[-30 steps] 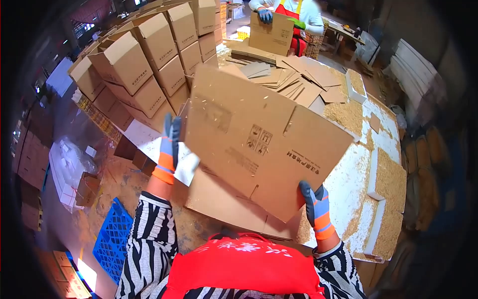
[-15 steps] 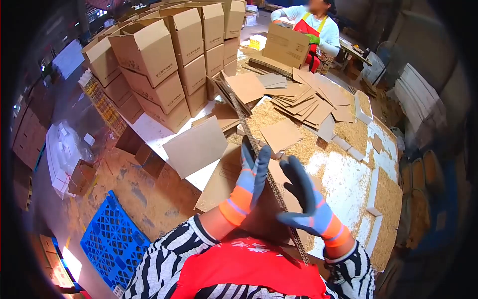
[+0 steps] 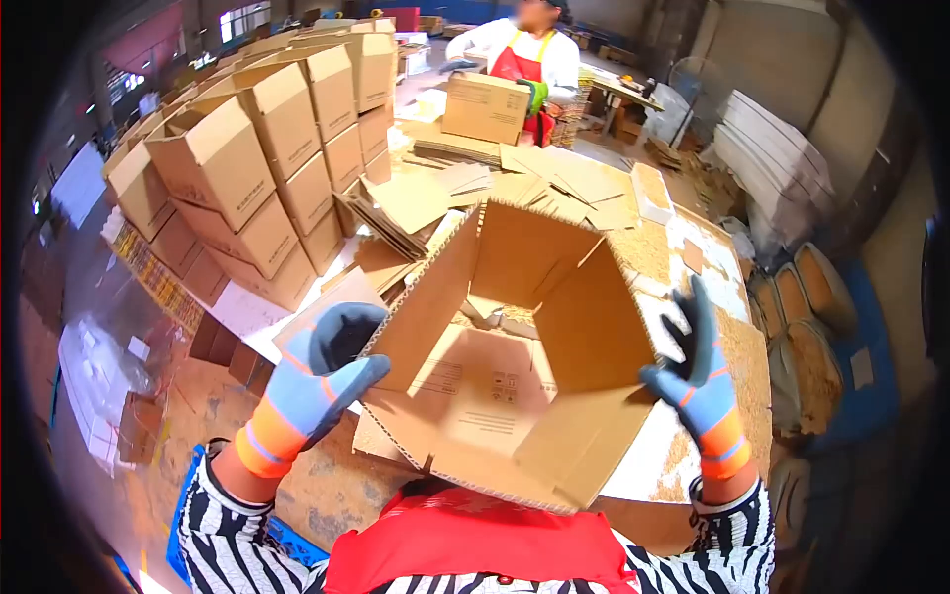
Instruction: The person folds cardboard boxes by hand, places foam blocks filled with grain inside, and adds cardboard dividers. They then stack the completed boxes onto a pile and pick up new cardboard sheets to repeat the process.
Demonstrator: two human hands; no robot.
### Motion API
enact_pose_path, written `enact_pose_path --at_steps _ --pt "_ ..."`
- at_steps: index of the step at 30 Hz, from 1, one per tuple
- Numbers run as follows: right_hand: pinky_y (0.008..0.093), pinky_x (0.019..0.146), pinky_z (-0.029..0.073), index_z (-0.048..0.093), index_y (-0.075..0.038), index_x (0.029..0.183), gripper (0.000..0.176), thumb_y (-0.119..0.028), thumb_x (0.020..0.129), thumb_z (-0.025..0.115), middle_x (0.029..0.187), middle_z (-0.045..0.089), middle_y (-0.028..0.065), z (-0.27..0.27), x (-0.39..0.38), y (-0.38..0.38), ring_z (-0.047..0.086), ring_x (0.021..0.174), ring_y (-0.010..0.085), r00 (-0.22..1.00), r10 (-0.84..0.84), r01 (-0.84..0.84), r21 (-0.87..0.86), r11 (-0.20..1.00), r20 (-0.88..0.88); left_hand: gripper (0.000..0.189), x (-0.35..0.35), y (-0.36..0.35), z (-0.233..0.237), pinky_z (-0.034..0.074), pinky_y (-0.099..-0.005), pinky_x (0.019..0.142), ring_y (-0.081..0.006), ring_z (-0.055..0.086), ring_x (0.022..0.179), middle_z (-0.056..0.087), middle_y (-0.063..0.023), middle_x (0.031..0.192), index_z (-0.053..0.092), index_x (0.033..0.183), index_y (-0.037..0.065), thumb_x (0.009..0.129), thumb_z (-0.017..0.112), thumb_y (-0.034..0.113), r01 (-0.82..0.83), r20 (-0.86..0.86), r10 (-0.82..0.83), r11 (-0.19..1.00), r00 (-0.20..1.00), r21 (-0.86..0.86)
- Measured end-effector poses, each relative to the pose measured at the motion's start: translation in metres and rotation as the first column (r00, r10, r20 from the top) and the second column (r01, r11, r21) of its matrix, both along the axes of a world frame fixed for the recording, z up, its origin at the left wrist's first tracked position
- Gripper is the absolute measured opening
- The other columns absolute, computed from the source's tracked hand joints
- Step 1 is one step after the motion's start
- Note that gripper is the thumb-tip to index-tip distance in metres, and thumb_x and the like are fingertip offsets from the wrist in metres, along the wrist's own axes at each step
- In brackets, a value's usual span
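An open cardboard box [image 3: 594, 317], unfolded into a tube with flaps spread, stands tilted between my hands. Both its ends are open, and flat printed cardboard shows through it. My left hand [image 3: 322, 371], in a grey-blue and orange work glove, curves round the box's left edge, thumb at the corner. At the opposite corner my right hand [image 3: 698, 381], gloved alike, touches with its thumb while its other fingers spread upward, away from the wall. Loose cardboard sheets [image 3: 411, 203] lie just beyond the box.
Stacked open cartons [image 3: 223, 173] rise at the left of the table. Across it, a person in a red apron [image 3: 520, 64] has hands at another box [image 3: 485, 107]. Bits of loose straw-coloured material [image 3: 742, 381] cover the right side. Filled sacks [image 3: 816, 292] stand on the floor to the right.
The box, flattened and edge-on between my hands before, is now spread open. My hands have moved apart to its opposite corners, and my view has shifted to the right.
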State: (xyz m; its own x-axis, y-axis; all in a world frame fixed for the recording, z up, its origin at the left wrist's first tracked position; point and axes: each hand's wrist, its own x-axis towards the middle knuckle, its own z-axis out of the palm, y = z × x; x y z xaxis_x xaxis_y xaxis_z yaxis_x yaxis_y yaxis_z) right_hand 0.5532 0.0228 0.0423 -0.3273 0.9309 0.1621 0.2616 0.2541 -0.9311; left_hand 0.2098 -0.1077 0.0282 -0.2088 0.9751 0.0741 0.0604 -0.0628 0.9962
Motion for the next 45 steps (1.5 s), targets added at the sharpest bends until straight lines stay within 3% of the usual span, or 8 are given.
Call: enact_pose_path --at_steps 4,9,19,27,32,36,40,45 --pt "0.0365 0.102 0.041 0.030 -0.011 0.147 0.076 -0.005 0.078 0.058 0.141 0.043 0.0168 -0.044 0.000 -0.003 0.048 0.126 0.0273 0.982 0.179 -0.182 -0.048 0.982 -0.052 0.079 0.019 0.023 -0.009 0.042 -0.0370 0.100 -0.0256 0.048 0.121 0.045 -0.0177 0.134 0.032 0.145 0.008 0.079 0.073 0.021 0.093 -0.219 -0.137 0.976 0.966 -0.198" --pt "0.0317 0.097 0.044 0.047 -0.009 0.137 0.061 0.005 0.077 0.044 0.129 0.058 0.0135 -0.028 -0.032 0.001 0.057 0.117 0.0224 0.914 0.394 -0.398 0.029 0.917 0.091 0.093 0.005 0.092 0.017 0.022 -0.0493 0.113 -0.0375 0.033 0.134 0.040 -0.0238 0.139 0.034 0.144 0.008 0.072 0.076 0.050 0.232 -0.888 0.269 0.900 0.374 0.370" --pt "0.0400 0.097 0.045 0.052 -0.015 0.133 0.058 0.000 0.078 0.059 0.138 0.049 0.0120 -0.021 -0.042 0.035 0.056 0.114 0.0322 0.625 0.417 -0.715 0.269 0.646 0.660 0.033 -0.013 0.135 0.039 0.048 -0.0387 0.083 -0.0299 0.063 0.091 0.066 -0.0111 0.095 0.068 0.100 0.011 0.078 0.070 0.036 0.197 -0.906 -0.390 0.887 -0.166 -0.418" --pt "0.0579 0.108 0.024 0.056 -0.014 0.127 0.061 -0.047 0.077 0.069 0.118 0.058 0.0077 0.002 -0.025 -0.071 0.042 0.127 0.0363 0.582 0.344 -0.725 0.278 0.631 0.737 0.032 -0.056 0.087 0.056 0.049 -0.0358 0.069 -0.0254 0.062 0.076 0.064 -0.0107 0.079 0.062 0.089 0.005 0.073 0.076 0.029 0.129 -0.902 -0.349 0.937 0.256 -0.326" --pt "0.0625 0.105 0.026 0.062 -0.022 0.090 0.030 -0.017 0.062 0.071 0.115 0.058 0.0051 -0.011 0.005 -0.051 0.041 0.129 0.0347 0.678 0.041 -0.608 0.529 0.592 0.734 0.029 -0.073 0.071 0.055 0.041 -0.0252 0.057 -0.0077 0.046 0.065 0.050 0.0024 0.069 0.052 0.078 0.004 0.069 0.077 0.015 0.007 -0.710 -0.162 0.976 0.685 -0.216" --pt "0.0533 0.112 0.023 0.067 -0.021 0.109 0.054 0.006 0.064 0.056 0.149 0.031 0.0192 0.007 0.019 -0.029 0.017 0.140 0.0474 0.799 0.188 -0.470 0.398 0.788 0.571 0.029 -0.071 0.064 0.028 0.033 -0.0246 0.048 -0.0047 0.038 0.059 0.040 0.0060 0.062 0.044 0.068 0.011 0.070 0.072 0.010 -0.086 -0.491 -0.051 0.964 0.870 -0.252" --pt "0.0535 0.114 0.016 0.044 -0.016 0.141 0.071 -0.028 0.077 0.072 0.154 0.022 0.0181 -0.022 -0.001 -0.040 0.004 0.144 0.0439 0.727 0.447 -0.609 0.189 0.770 0.521 0.031 -0.061 0.076 -0.045 0.033 -0.0246 0.051 -0.0048 0.038 0.060 0.040 0.0053 0.061 0.043 0.064 0.011 0.069 0.074 0.011 -0.176 -0.328 0.094 0.957 0.940 -0.229" --pt "0.0463 0.107 0.033 0.054 -0.007 0.130 0.045 -0.018 0.087 0.063 0.128 0.055 0.0169 -0.066 -0.028 -0.006 0.050 0.121 0.0334 0.716 0.611 -0.663 0.057 0.746 0.338 0.035 -0.049 0.098 -0.031 0.044 -0.0261 0.060 -0.0083 0.052 0.066 0.061 -0.0004 0.072 0.068 0.086 0.004 0.088 0.066 0.039 -0.017 -0.498 -0.076 0.984 0.864 -0.180"
